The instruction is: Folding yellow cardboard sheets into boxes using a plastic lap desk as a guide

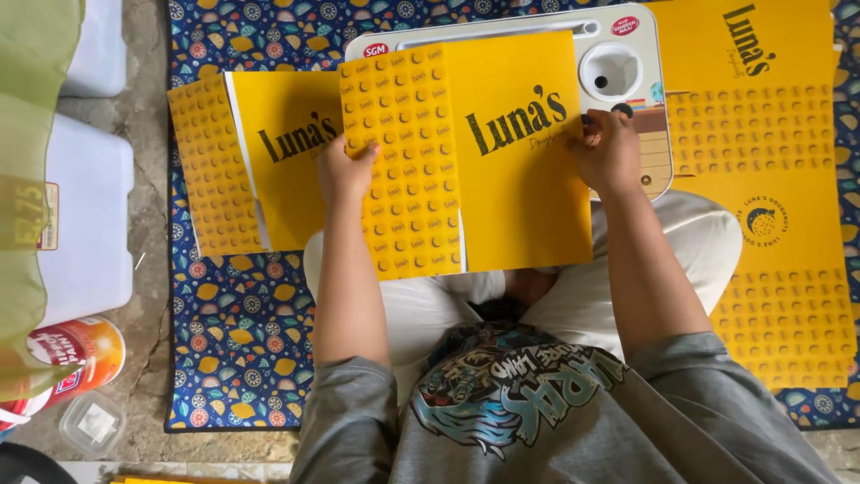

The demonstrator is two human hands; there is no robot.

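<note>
**Two hands on a folded yellow carton blank**

A person sits cross-legged on a patterned blue mat (242, 341), seen from above. Across the lap stands a small white lap desk (627, 40) with a round cup hole at its far right. On the desk lies a folded yellow carton blank (466, 161), one half covered in a small repeated dot pattern, the other plain with dark lettering.

The left hand (345, 170) grips the carton's left edge, fingers curled over the patterned panel and thumb on top. The right hand (609, 152) presses down on the carton's far right edge, fingers bent over it, just beside the desk's cup hole.

To the left, partly under the held piece, a second folded yellow carton (242, 161) lies on the mat. To the right, a stack of flat unfolded yellow blanks (770, 197) stretches from far to near along the mat's edge.

Beyond the mat on the left, on the stone floor, are a white plastic container (90, 224), a red-and-orange can (81, 350) on its side, and a small clear plastic tub (94, 421). A green cloth (27, 134) hangs over the far left edge of the view.
</note>
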